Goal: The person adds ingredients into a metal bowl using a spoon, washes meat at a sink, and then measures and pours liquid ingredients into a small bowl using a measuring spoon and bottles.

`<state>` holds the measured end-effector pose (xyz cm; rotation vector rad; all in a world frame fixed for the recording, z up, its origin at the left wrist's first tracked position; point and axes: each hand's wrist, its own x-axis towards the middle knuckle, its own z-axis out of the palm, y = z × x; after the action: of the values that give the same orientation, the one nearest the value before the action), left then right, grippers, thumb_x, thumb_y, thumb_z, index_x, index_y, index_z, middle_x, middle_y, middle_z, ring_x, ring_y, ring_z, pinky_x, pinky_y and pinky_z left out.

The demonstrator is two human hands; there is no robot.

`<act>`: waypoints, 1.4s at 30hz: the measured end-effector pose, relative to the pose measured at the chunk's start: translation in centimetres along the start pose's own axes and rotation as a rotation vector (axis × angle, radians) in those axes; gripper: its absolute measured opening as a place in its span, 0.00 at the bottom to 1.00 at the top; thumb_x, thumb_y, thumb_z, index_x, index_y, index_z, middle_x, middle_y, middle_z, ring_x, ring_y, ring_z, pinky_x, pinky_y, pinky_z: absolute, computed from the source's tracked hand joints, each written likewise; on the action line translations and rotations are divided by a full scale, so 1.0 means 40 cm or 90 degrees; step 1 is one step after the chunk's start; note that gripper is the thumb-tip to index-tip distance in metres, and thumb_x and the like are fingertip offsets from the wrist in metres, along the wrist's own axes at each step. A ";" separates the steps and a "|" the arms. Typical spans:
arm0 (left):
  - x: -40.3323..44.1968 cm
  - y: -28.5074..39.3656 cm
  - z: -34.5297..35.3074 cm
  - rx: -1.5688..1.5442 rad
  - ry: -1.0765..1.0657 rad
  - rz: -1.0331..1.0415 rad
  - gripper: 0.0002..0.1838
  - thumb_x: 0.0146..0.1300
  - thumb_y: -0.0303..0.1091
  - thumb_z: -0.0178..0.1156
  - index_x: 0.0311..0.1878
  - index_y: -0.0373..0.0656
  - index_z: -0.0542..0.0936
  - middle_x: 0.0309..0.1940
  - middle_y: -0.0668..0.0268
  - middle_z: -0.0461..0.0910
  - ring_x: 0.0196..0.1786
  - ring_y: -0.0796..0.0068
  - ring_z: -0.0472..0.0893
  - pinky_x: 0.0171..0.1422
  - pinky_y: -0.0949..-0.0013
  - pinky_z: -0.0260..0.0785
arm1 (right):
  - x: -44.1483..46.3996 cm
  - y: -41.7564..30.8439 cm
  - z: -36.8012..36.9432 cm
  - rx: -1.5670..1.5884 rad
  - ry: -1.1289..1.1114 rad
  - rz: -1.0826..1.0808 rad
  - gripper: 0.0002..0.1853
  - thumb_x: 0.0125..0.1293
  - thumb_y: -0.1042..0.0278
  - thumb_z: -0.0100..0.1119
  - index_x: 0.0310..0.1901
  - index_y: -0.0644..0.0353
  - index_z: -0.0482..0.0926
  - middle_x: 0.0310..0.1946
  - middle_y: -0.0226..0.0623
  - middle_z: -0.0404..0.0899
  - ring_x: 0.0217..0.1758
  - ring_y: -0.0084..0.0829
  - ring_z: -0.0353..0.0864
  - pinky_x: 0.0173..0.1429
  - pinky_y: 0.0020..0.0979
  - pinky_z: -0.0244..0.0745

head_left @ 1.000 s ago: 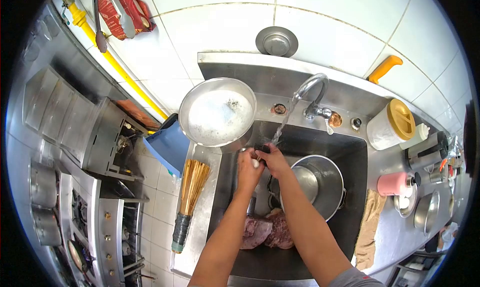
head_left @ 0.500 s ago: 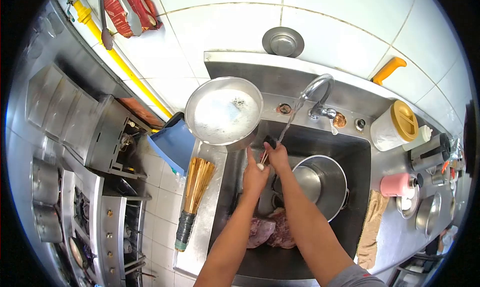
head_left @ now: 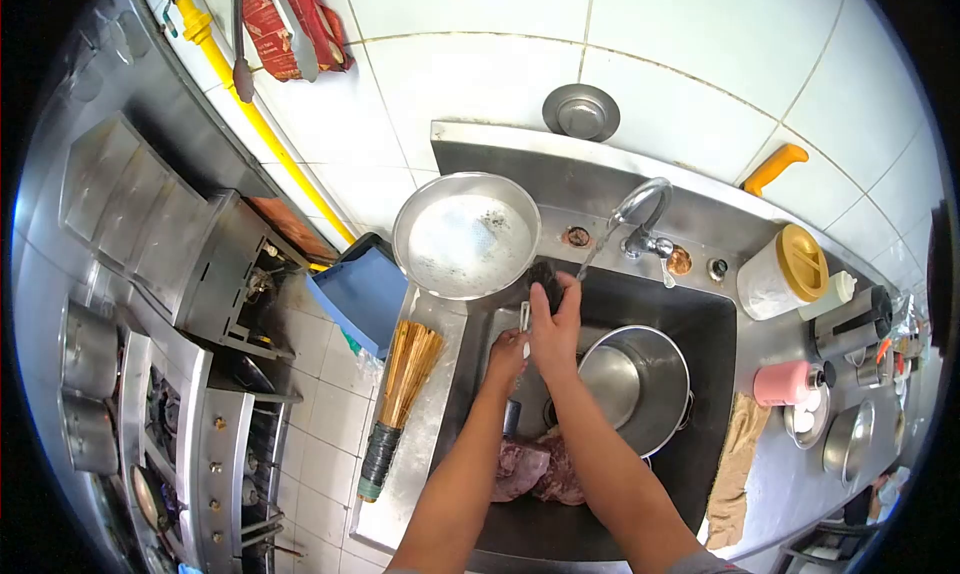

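Observation:
My left hand (head_left: 507,360) is closed around a slim utensil with a white handle (head_left: 525,326); its kind cannot be made out. Just to the right, my right hand (head_left: 556,324) grips a dark, rounded pad-like thing (head_left: 543,274), partly covered by the fingers. Both hands are over the sink (head_left: 715,374), close to the water running from the faucet (head_left: 645,209). A large metal pot (head_left: 650,394) sits in the sink right of my right forearm. Pieces of raw meat (head_left: 520,471) lie in the sink below my wrists.
A metal bowl of whitish liquid (head_left: 466,239) stands at the sink's left back corner. A straw whisk broom (head_left: 402,384) lies on the left ledge. On the right are a brown cloth (head_left: 735,464), a yellow-lidded container (head_left: 780,274) and a pink bottle (head_left: 785,384). A stove (head_left: 215,464) is at far left.
My hands have drawn apart: the left moved down slightly with the white-handled utensil, while the right turned up, showing more of the dark pad-like thing. The whole view has shifted slightly.

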<state>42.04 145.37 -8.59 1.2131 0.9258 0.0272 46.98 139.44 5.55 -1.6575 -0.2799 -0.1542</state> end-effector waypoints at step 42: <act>0.045 0.197 0.192 -0.154 -0.130 -0.102 0.21 0.72 0.54 0.45 0.45 0.45 0.76 0.26 0.66 0.77 0.20 0.74 0.74 0.20 0.69 0.64 | 0.144 0.249 -0.219 -0.214 -0.312 0.058 0.13 0.51 0.66 0.69 0.39 0.59 0.83 0.44 0.47 0.81 0.49 0.43 0.80 0.53 0.39 0.75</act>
<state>51.44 143.34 -2.95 0.8973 0.8122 -0.1071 55.77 130.43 -1.53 -2.0257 -0.5713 0.2951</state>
